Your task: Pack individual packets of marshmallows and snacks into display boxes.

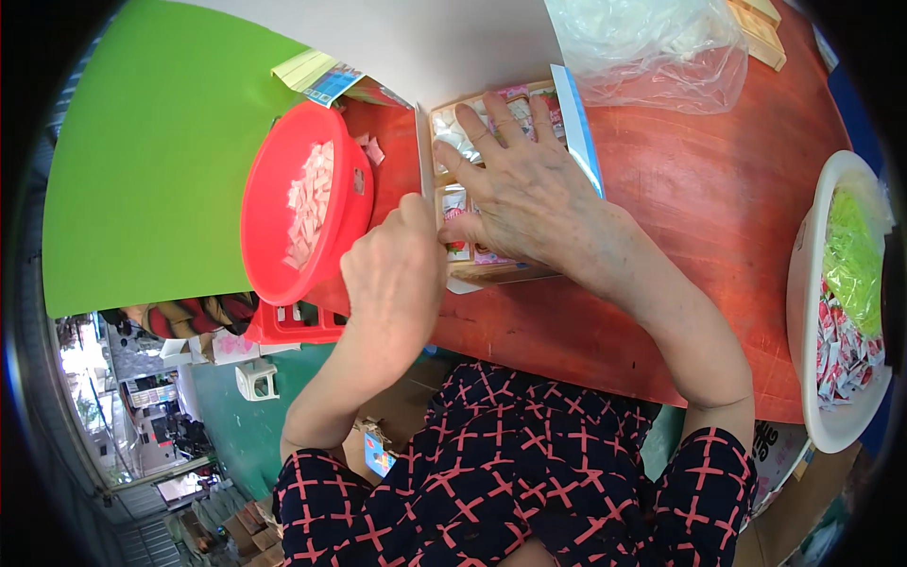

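An open white cardboard box point(423, 142) with a raised lid stands on the red table. Inside it is a light-coloured divided tray point(436, 194) with small wrapped packets point(455, 213) in its compartments. White pieces point(454, 132) fill the compartment at the far left. My right hand point(534, 184) lies spread over the tray, fingers apart, covering much of the packets. My left hand point(397, 274) is curled closed beside the box's left wall, close to my right thumb. Its fingertips are turned away, so whatever they pinch is hidden.
Left of the box, a red basin point(357, 227) of small pink-and-white pieces point(310, 203) sits tilted on a red stand point(283, 326). A large green panel point(161, 151) rises behind it. Clear plastic bags point(652, 52) lie at the back right. At far right stands a white basin point(803, 312) of packets.
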